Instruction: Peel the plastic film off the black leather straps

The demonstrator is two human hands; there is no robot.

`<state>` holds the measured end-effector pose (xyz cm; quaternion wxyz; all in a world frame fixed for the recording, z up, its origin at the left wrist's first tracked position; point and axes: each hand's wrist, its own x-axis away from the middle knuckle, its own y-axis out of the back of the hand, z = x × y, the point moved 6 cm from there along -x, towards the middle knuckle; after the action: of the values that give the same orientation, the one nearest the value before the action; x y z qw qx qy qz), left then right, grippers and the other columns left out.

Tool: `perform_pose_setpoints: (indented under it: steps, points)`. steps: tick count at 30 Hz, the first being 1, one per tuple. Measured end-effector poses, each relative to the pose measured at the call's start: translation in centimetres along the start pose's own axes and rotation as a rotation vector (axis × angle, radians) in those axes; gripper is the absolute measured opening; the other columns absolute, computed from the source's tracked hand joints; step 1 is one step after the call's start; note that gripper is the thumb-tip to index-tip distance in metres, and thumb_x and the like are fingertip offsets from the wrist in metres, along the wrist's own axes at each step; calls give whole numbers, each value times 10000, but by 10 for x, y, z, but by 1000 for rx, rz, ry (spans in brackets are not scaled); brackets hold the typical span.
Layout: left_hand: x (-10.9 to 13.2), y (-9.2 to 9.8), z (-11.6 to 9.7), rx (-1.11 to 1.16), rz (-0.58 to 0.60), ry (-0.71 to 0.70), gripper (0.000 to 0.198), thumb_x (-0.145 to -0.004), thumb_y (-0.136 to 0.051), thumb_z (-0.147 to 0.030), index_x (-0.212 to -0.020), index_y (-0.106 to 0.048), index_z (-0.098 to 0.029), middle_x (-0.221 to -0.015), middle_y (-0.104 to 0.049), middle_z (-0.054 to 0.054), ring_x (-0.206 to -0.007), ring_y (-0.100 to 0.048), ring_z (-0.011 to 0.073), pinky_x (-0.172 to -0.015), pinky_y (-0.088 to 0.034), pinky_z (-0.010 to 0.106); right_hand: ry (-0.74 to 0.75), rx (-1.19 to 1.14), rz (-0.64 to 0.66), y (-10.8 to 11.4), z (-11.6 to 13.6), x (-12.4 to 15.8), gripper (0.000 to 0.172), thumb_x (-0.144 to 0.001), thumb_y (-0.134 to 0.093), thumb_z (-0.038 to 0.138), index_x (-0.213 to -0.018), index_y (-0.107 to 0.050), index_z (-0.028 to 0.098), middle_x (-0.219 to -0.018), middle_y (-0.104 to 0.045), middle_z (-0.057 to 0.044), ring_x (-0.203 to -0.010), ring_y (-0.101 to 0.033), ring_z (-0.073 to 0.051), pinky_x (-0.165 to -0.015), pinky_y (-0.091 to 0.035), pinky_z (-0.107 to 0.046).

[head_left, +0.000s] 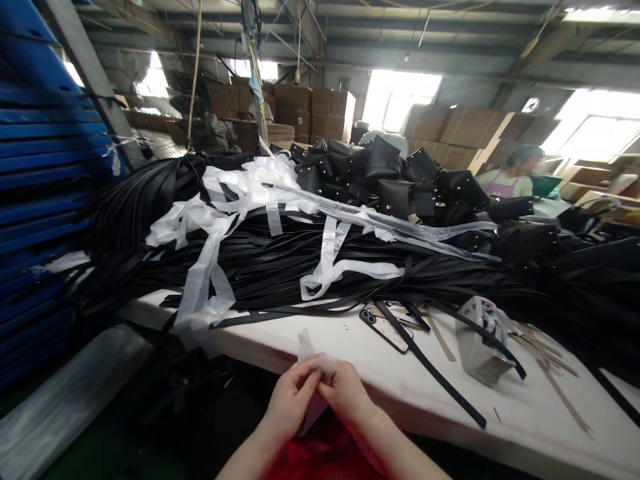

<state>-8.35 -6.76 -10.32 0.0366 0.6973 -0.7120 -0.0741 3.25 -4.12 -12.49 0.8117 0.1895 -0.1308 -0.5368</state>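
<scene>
My left hand [293,392] and my right hand [345,390] meet at the table's near edge, fingers pinched on a whitish translucent plastic strip [305,345]. One end of the strip sticks up beyond my fingers, and another part hangs below them. Past my hands, a long heap of black straps [280,260] covers the far side of the white table [320,327]. Over the straps lie loose, crumpled white plastic strips [250,183], some drooping off the table's left end.
A phone [384,328], a small grey-white box [483,343] and a loose black strap [435,370] lie on the right. Black bags [385,160] are piled behind the straps. Blue stacked panels [40,167] stand at left. Another person [515,175] is at the back right.
</scene>
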Motion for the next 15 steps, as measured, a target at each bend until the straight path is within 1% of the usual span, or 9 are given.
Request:
perform_pose_setpoints:
  steps: [2,4,5,7,9,10,11,13,15]
  points:
    - [-2,6,5,-12,-101,-12,377,-837,-608,-534,-931,-780,-212,-995,-767,105,-917,-716,286,-899,-568,414,-13,-40,29,-5,-2,-3,206,-806,-592,266,-632,-650,171,-540,-571,1,-527,-501,-138,-540,-401,-248]
    - [-2,19,9,-18,-222,-12,451,-787,-631,-615,-885,-781,-201,-920,-774,105,-848,-724,288,-826,-592,384,43,-150,60,-2,-3,-10,98,-747,-671,269,-781,-692,180,-714,-663,-15,-658,-594,-167,-627,-469,-261]
    - [-2,27,12,-15,-271,-1,488,-756,-644,-652,-873,-780,-198,-902,-775,105,-842,-725,291,-809,-595,372,53,-221,14,6,-7,-16,200,-704,-715,269,-885,-696,186,-850,-693,-35,-769,-629,-192,-701,-496,-280]
    - [-3,40,15,12,-315,38,538,-686,-682,-699,-846,-776,-194,-874,-776,100,-834,-726,297,-784,-596,351,-47,-402,-245,37,-26,-32,428,-630,-780,289,-1026,-661,180,-1074,-676,-90,-980,-630,-241,-837,-506,-323]
    - [-5,48,16,51,-300,78,532,-635,-728,-697,-800,-769,-193,-820,-772,80,-805,-723,290,-756,-592,320,-218,-582,-530,70,-51,-48,495,-632,-783,327,-1070,-617,166,-1178,-634,-136,-1122,-587,-267,-900,-496,-342]
    - [-5,50,16,69,-287,95,513,-623,-749,-683,-776,-764,-193,-787,-766,66,-780,-718,280,-736,-587,301,-279,-651,-613,81,-60,-58,490,-645,-777,338,-1067,-603,162,-1192,-626,-148,-1159,-570,-272,-911,-494,-344]
    - [-5,50,15,85,-277,109,493,-619,-764,-666,-761,-760,-194,-762,-760,54,-758,-711,269,-719,-581,284,-314,-704,-648,90,-66,-69,466,-663,-768,340,-1057,-596,160,-1187,-629,-150,-1168,-570,-270,-907,-499,-341]
    - [-4,47,14,120,-254,131,474,-630,-770,-648,-759,-759,-192,-758,-754,42,-742,-698,250,-707,-566,258,-337,-778,-629,100,-70,-94,359,-717,-734,319,-1005,-595,157,-1095,-670,-135,-1081,-623,-251,-845,-526,-324]
    - [-4,41,14,151,-200,152,499,-628,-763,-661,-767,-763,-182,-781,-757,51,-749,-694,247,-712,-560,249,-369,-871,-608,102,-70,-114,215,-766,-691,275,-916,-592,156,-928,-701,-101,-906,-674,-219,-752,-544,-303]
